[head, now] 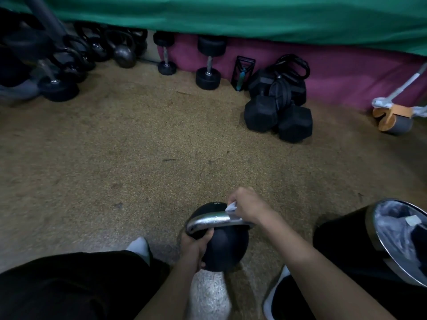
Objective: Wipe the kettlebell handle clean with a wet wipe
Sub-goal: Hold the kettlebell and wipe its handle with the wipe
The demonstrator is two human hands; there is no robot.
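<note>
A black kettlebell [225,248] with a shiny chrome handle [208,221] stands on the floor between my legs. My left hand [193,247] grips the kettlebell's left side, just under the handle's left bend. My right hand [248,205] is closed around the handle's right end, pressing a white wet wipe [231,209] against the metal. Only a small crumpled corner of the wipe shows beside my fingers. The middle and left of the handle are bare and look wet.
A metal-rimmed bin [397,241] with a plastic liner stands at my right. Hex dumbbells [277,112], round dumbbells [209,63] and more kettlebells [123,53] line the far wall. An ab roller [395,117] lies far right. My legs and shoes flank the kettlebell.
</note>
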